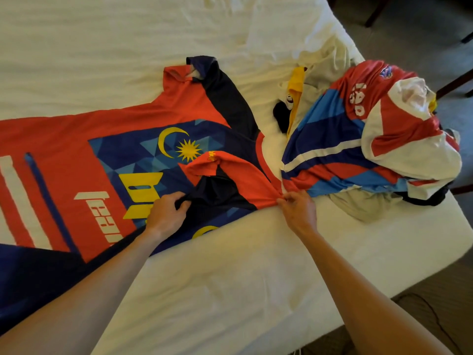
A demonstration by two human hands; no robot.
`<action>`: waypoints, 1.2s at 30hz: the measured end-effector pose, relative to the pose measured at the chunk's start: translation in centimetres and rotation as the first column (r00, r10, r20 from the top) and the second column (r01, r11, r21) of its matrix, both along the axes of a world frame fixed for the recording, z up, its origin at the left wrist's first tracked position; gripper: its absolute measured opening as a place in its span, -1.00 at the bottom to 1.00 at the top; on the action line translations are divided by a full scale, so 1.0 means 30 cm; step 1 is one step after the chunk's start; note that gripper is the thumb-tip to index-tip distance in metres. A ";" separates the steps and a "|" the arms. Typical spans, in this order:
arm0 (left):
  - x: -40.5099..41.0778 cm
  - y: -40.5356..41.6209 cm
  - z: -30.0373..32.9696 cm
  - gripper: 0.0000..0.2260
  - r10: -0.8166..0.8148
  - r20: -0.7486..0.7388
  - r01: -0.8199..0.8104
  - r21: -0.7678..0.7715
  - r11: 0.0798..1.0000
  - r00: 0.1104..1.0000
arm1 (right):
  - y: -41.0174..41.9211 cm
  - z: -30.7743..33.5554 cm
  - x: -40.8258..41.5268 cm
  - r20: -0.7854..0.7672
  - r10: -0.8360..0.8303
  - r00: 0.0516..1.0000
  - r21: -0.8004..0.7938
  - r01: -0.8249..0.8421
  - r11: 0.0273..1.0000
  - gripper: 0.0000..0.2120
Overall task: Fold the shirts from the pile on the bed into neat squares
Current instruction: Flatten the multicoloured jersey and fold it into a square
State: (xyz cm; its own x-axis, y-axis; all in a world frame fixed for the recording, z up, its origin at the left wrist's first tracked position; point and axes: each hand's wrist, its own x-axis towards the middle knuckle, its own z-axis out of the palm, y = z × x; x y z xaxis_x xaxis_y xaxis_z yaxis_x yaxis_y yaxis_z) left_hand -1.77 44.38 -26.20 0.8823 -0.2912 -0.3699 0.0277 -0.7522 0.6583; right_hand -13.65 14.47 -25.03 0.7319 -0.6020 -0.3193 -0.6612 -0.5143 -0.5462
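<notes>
Bare sheet lies open across the bed (230, 278) along its near edge and over its far side, so a hand can pass there. The spread red jersey (76, 139) covers the left middle. The pile of shirts (371, 139) blocks the right edge, just beside the jersey's collar.

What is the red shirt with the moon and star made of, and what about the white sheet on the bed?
The red shirt looks like thin, smooth sports-jersey fabric, probably polyester: its printed colours are sharp and it lies flat and slinky. The white sheet looks like matte woven cotton, with soft wrinkles and no shine.
</notes>
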 end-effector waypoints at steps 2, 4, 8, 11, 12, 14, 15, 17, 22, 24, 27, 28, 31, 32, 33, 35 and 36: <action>0.007 0.003 -0.001 -0.90 -0.014 -0.008 0.014 0.012 1.000 1.000 | -0.022 -0.019 -0.028 -0.064 -0.002 0.998 0.001 0.002 1.000 -0.86; 0.009 0.005 -0.006 -0.90 -0.006 -0.006 0.006 0.013 1.000 1.000 | -0.022 -0.031 -0.040 -0.063 -0.008 0.998 0.008 0.009 1.000 -0.89; -0.017 0.014 0.006 -0.84 0.036 0.033 -0.036 -0.010 0.999 0.999 | 0.060 -0.018 -0.031 -0.022 -0.156 0.987 -0.102 0.153 0.983 -0.81; -0.068 0.064 0.026 -0.72 0.030 0.120 -0.027 -0.026 0.999 0.992 | 0.199 0.002 -0.031 0.190 -0.070 0.979 -0.215 0.111 0.970 -0.65; -0.089 0.094 0.029 -0.68 0.010 0.145 -0.008 -0.016 1.000 0.989 | 0.255 0.005 -0.028 0.245 0.037 0.969 -0.220 0.018 0.975 -0.64; -0.131 0.180 0.029 -0.64 -0.032 0.190 0.026 0.034 0.999 0.981 | 0.375 0.006 -0.012 0.298 0.252 0.921 -0.179 -0.205 0.962 -0.70; -0.152 0.233 0.027 -0.64 -0.048 0.215 0.035 0.062 0.997 0.975 | 0.436 0.004 -0.001 0.312 0.347 0.884 -0.154 -0.314 0.937 -0.73; -0.191 0.345 0.031 -0.63 -0.062 0.271 0.034 0.108 0.994 0.960 | 0.558 0.001 0.026 0.314 0.509 0.802 -0.125 -0.496 0.859 -0.78; -0.262 0.604 0.044 -0.56 -0.133 0.352 0.023 0.301 0.953 0.927 | 0.837 -0.020 0.093 0.205 0.748 0.631 -0.089 -0.749 0.656 -0.72; -0.293 0.694 0.043 -0.52 -0.140 0.345 0.009 0.357 0.934 0.928 | 0.930 -0.029 0.114 0.180 0.809 0.560 -0.099 -0.808 0.581 -0.66; -0.338 0.828 0.040 -0.49 -0.071 0.339 -0.071 0.390 0.918 0.938 | 1.041 -0.047 0.132 0.145 0.850 0.507 -0.131 -0.841 0.525 -0.59; -0.353 0.875 0.039 -0.49 -0.042 0.342 -0.105 0.400 0.910 0.939 | 1.071 -0.053 0.136 0.139 0.853 0.502 -0.143 -0.842 0.519 -0.58; -0.392 1.016 0.050 -0.50 0.026 0.344 -0.173 0.404 0.898 0.939 | 1.127 -0.065 0.151 0.175 0.835 0.522 -0.171 -0.819 0.548 -0.70; -0.398 1.058 0.065 -0.54 0.060 0.334 -0.197 0.393 0.898 0.941 | 1.135 -0.065 0.160 0.192 0.825 0.531 -0.184 -0.807 0.562 -0.77; -0.395 1.095 0.086 -0.62 0.099 0.319 -0.223 0.380 0.898 0.943 | 1.138 -0.065 0.170 0.206 0.817 0.539 -0.198 -0.794 0.574 -0.83; -0.361 1.155 0.139 -0.85 0.198 0.278 -0.287 0.330 0.900 0.940 | 1.135 -0.056 0.197 0.224 0.802 0.554 -0.215 -0.774 0.595 -0.91; -0.327 1.183 0.158 -0.93 0.261 0.245 -0.327 0.287 0.900 0.934 | 1.135 -0.050 0.215 0.235 0.793 0.561 -0.223 -0.763 0.606 -0.91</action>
